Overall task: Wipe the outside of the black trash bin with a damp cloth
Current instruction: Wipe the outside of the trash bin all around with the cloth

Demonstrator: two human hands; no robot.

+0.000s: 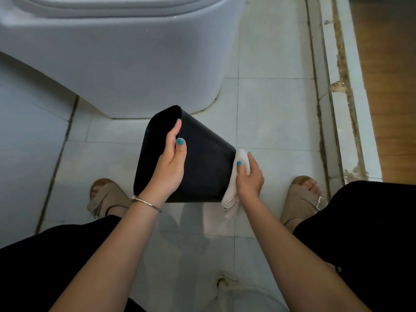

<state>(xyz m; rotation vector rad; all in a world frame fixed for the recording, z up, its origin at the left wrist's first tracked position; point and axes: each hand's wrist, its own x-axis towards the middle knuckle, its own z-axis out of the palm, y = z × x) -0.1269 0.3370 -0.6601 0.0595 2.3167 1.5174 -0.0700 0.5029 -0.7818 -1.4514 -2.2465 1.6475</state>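
Nearest the camera, 2 bare forearms reach forward over knees in black cloth, and everything below is placed against the black trash bin (202,158). The bin is tipped on its side and held above the floor, mouth to the left and narrow base to the right, probably so its outer walls and underside can be reached.

The left hand (167,165) grips the bin at its rim, thumb over the outside wall and fingers curled into the mouth; this looks like the steadying hold. The right hand (248,176) pinches a white cloth (234,194) and presses it to the bin's base end, with a loose fold hanging below. Judging by that, the wipe is at the bottom edge.

Under the bin lies pale tiled floor (270,109), with a sandalled foot on each side of it. Beyond the bin stands a white toilet (123,64). Right of the bin runs a stained, chipped threshold (337,86), with wood flooring past it.
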